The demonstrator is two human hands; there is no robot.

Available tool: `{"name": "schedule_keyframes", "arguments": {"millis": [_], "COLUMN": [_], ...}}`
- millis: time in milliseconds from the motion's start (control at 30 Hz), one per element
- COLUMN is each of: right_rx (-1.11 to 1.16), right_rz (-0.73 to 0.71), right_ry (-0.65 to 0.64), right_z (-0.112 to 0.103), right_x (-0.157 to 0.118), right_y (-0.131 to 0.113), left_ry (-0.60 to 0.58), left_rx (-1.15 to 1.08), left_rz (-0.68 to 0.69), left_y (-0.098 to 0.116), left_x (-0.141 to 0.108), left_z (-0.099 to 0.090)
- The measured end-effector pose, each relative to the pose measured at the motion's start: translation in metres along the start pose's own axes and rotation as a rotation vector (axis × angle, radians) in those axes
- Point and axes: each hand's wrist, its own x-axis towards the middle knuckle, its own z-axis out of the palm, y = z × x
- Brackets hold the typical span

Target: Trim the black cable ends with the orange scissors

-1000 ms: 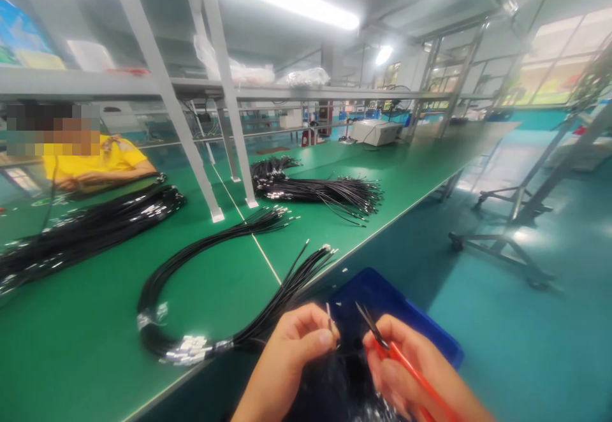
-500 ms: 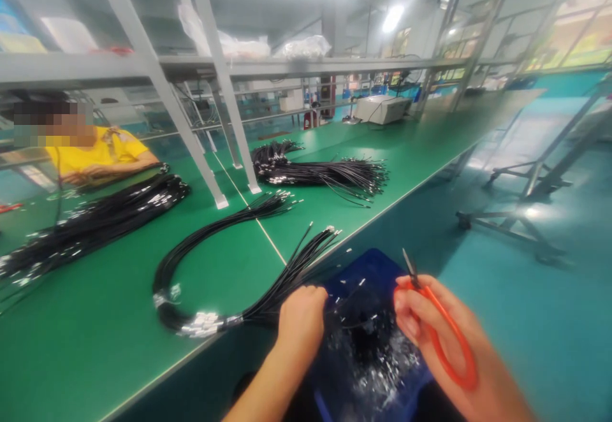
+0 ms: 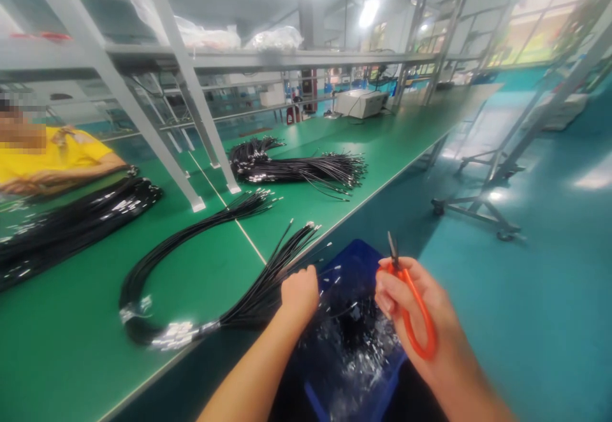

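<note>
Here my left hand rests curled on the near end of a bundle of thin black cables, its fingers pressed down into the strands where they run off the edge of the green surface toward the blue bin in my lap. My right hand is wrapped around a pair of orange-handled snips, blades together and pointing up. I judge the cables light and floppy, slippery in their jackets, with small metal tips that could snag; gripping the whole bunch near the tips looks best. A second looped cable bundle lies just beside mine, and larger heaps sit farther off. Across the surface, a person in a yellow shirt rests an arm by another heap.
</note>
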Motion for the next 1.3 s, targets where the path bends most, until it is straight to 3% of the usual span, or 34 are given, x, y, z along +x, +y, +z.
{"name": "schedule_keyframes", "arguments": {"millis": [133,233,300,400,500,700,800,967,1067,1200,1300], "right_rx": [0.008,0.001,-0.015,-0.046,-0.06,0.009,0.025,0.188,0.231,0.208,0.222], "right_rz": [-0.041,-0.011,0.002,0.0,-0.041,-0.075,-0.065,0.188,0.253,0.17,0.208], "right_ry": [0.133,0.118,0.084,0.036,0.017,-0.014,-0.032,-0.07,-0.075,-0.079,-0.099], "right_z": [-0.006,-0.006,-0.003,0.002,0.005,0.007,0.01,0.018,0.024,0.029,0.03], "right_x": [0.003,-0.001,-0.006,-0.011,-0.011,-0.007,-0.01,-0.018,-0.02,-0.022,-0.022], "right_y": [0.015,0.027,0.033,0.039,0.045,0.055,0.051,0.042,0.045,0.049,0.045], "left_ry": [0.122,0.223,0.29,0.218,0.111,0.042,0.07,-0.035,0.046,0.227,0.151], "left_rx": [-0.185,-0.36,-0.624,-0.961,-1.147,-1.267,-1.284,-1.557,-1.58,-1.464,-1.572], "left_rz": [0.167,0.281,0.309,0.245,0.147,0.078,0.092,0.204,0.224,0.248,0.272], "left_y": [0.014,0.016,0.012,0.005,0.002,0.003,0.0,0.002,0.006,0.006,0.003], "left_x": [-0.025,-0.048,-0.059,-0.066,-0.067,-0.07,-0.072,-0.074,-0.078,-0.08,-0.078], "left_z": [-0.022,-0.025,-0.02,-0.011,-0.008,-0.012,-0.013,-0.013,-0.012,-0.016,-0.023]}}
